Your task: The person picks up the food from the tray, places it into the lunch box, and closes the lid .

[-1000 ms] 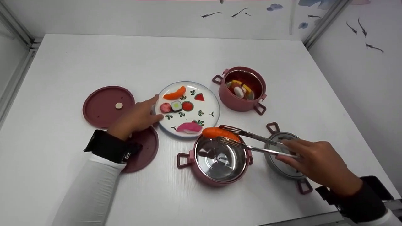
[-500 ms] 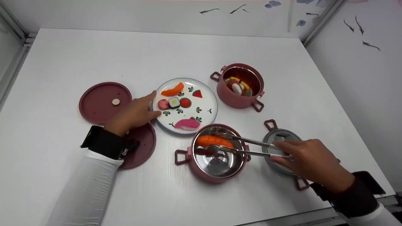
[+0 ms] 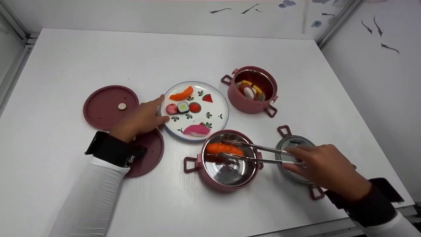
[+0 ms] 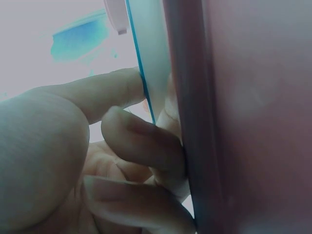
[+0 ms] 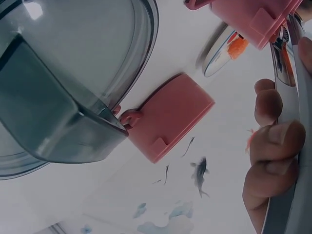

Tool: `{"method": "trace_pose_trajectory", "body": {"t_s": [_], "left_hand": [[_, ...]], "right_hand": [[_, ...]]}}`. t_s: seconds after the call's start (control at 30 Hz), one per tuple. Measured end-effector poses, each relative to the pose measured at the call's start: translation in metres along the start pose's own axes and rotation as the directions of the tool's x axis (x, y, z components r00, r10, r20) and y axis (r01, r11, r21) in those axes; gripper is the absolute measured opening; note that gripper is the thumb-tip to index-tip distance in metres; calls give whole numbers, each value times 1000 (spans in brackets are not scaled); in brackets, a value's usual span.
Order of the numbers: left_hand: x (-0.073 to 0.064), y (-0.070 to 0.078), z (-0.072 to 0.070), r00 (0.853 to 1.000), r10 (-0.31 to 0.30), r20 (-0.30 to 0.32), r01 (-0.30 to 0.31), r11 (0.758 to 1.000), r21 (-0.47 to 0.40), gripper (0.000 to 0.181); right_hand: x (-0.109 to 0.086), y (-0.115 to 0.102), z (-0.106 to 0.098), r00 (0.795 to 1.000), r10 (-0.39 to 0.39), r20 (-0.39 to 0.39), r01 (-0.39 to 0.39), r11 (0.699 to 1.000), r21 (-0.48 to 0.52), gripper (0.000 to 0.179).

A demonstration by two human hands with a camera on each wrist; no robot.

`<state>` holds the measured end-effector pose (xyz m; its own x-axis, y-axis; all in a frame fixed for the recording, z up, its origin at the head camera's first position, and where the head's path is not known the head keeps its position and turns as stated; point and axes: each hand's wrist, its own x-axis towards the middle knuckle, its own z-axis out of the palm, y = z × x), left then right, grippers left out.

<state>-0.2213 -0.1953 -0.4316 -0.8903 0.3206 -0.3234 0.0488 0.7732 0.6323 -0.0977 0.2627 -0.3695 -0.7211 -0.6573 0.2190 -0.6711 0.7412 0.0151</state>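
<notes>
My right hand (image 3: 325, 168) grips metal tongs (image 3: 260, 160). Between the tips of the tongs is an orange, ridged, carrot-shaped piece (image 3: 223, 149), inside the near red pot (image 3: 218, 187), toward its far left wall. At the plate's left rim, my left hand (image 3: 144, 117) has index finger and thumb spread apart, touching the edge. On that white patterned plate (image 3: 213, 105) lie an orange curved piece (image 3: 182, 94), a pink sushi piece (image 3: 197, 129) and small round pieces. In the left wrist view, several curled fingers (image 4: 141, 146) lie against a dark red edge.
A second red pot (image 3: 246, 103) at the back right holds yellow, white and brown pieces. Right of the near pot lies a see-through grey lid (image 3: 283, 144) with red-brown handles, partly under my right hand. Two dark red lids (image 3: 102, 108) lie left, one partly under my left wrist.
The orange carrot-shaped piece has gone from over the near pot's far rim down into the pot, the tongs moving with it. My left hand has stayed at the plate.
</notes>
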Motion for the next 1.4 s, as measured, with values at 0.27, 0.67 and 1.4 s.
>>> {"method": "trace_pose_trajectory", "body": {"t_s": [0.27,0.67,1.4], "left_hand": [[-1,0,-1,1000,-6,-10,6,1000,0,81],[1,-4,2,1000,9,-16,-9,1000,2,81],[3,-3,2,999,27,-22,-26,999,24,81]], "right_hand": [[1,1,-1,1000,-18,-12,18,1000,-7,43],[9,2,-4,995,-47,-89,50,998,31,39],[129,11,-10,955,-19,296,-13,994,105,43]]}}
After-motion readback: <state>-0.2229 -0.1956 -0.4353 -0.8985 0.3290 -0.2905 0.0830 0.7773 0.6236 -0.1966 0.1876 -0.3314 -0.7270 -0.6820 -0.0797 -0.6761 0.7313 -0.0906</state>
